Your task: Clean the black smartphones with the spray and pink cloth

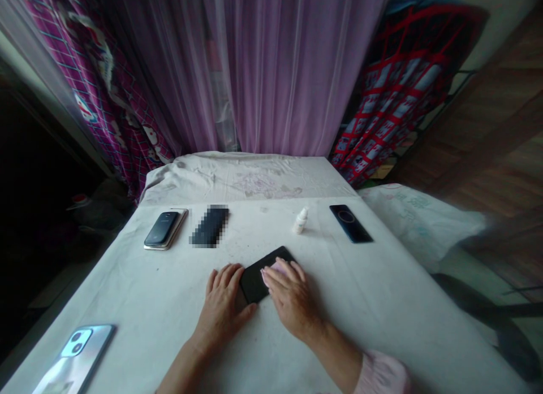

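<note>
A black phone lies screen-up on the white cloth of the table, in the middle near me. My left hand rests flat beside its left edge, fingers stretched out, thumb against the phone's near corner. My right hand lies on the phone, its fingers pressing a small pale pink cloth onto the screen. A small white dropper bottle stands upright beyond the phone, to the right.
Farther back lie a dark phone stacked on a light one, a blurred dark phone and a black phone at the right. A light blue phone lies face-down at the near left edge. Purple curtains hang behind.
</note>
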Demonstrator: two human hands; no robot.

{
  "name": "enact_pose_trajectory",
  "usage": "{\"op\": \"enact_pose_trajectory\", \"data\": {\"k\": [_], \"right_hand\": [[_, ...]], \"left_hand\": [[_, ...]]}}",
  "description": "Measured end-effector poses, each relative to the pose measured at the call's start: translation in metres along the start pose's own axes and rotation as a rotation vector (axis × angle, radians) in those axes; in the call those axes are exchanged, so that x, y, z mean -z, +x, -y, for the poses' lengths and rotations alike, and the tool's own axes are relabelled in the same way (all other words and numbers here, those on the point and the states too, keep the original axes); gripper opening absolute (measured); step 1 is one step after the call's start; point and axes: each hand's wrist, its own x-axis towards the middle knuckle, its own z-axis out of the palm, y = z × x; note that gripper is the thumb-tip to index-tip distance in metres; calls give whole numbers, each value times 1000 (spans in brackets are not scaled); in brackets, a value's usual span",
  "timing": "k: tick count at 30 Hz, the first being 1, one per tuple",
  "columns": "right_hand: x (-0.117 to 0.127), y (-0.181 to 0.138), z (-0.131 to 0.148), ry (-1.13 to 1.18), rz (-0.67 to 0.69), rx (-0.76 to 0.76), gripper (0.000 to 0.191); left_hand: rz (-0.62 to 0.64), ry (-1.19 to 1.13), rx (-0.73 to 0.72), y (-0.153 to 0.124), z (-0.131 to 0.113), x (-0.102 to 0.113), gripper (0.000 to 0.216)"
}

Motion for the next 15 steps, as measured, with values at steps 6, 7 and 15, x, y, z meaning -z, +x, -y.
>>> {"op": "enact_pose_trajectory", "data": {"k": [6,7,15], "right_hand": [[12,-25,-26,-78,-77,-179,34],[12,-24,-31,-90,-87,-210,34],[-8,15,-35,-93,-84,-270,33]], "left_hand": [[-2,44,-23,-2,1,-1,64],[-1,53,-28,-2,1,-2,65],[-30,94,-11,-2,1,-9,69]]}}
